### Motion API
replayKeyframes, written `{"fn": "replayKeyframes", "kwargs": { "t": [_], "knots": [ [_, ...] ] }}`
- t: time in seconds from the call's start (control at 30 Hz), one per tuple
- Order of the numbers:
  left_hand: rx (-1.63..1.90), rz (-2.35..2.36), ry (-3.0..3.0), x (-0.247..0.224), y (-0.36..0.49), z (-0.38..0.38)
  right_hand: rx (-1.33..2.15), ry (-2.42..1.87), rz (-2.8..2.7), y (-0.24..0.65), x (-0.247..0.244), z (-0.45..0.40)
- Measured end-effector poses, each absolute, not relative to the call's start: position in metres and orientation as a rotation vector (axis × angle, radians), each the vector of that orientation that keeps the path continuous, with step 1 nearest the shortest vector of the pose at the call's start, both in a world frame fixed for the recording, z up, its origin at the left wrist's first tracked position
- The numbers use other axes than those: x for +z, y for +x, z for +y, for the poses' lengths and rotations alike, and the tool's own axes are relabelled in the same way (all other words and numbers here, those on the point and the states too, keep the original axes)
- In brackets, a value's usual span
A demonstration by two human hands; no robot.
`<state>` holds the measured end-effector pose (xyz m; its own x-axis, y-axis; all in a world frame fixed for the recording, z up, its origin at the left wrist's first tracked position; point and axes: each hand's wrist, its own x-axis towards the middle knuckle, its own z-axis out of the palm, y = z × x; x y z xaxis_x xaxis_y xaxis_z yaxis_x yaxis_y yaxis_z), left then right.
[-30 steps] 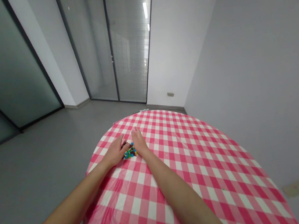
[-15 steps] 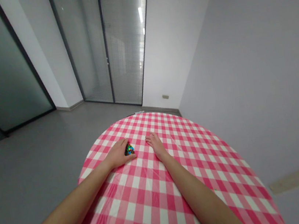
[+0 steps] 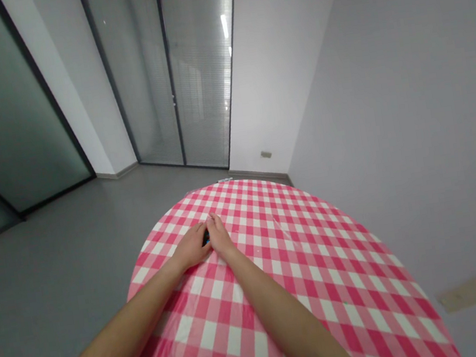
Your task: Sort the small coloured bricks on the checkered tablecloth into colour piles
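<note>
My left hand [image 3: 192,245] rests on the checked cloth, its fingers and thumb curved around a small dark heap with bright coloured bits [image 3: 206,238]. Only a sliver of the heap shows, dark with a touch of blue; its kind is too small to make out. Against the heap's right side lies my right hand [image 3: 219,234], fingers stretched out and held close together, meeting the left fingertips. The two hands together enclose the heap and hide most of it.
A red-and-white checked tablecloth [image 3: 303,264] covers the rounded table. Small specks, one of them green [image 3: 345,303], lie on it at the right. A whitish object [image 3: 224,180] shows at the far edge. Beyond are glass doors [image 3: 171,81] and a grey wall [image 3: 424,117].
My right hand has moved left across the cloth and now meets my left hand at the heap. Coloured bits that showed before are now mostly covered. The view has shifted slightly.
</note>
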<state>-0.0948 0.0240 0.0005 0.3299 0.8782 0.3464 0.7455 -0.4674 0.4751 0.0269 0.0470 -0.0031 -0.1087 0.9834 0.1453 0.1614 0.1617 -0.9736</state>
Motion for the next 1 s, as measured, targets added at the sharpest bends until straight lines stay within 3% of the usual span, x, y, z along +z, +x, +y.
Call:
{"fn": "replayKeyframes", "kwargs": {
  "t": [0.33, 0.57, 0.8, 1.0],
  "knots": [
    [0.799, 1.648, 2.374, 0.014, -0.106, 0.005, 1.026, -1.146, -1.463, 0.086, 0.010, 0.039],
    [0.568, 1.493, 2.504, 0.015, -0.071, -0.048, 0.512, -1.460, -1.937, 0.213, 0.030, -0.044],
    [0.399, 1.343, 2.558, -0.004, -0.039, -0.074, 0.259, -1.765, -2.170, 0.281, 0.009, -0.110],
    [0.326, 1.358, 2.553, -0.004, -0.039, -0.074, 0.269, -1.830, -2.272, 0.295, -0.005, -0.115]
  ]
}}
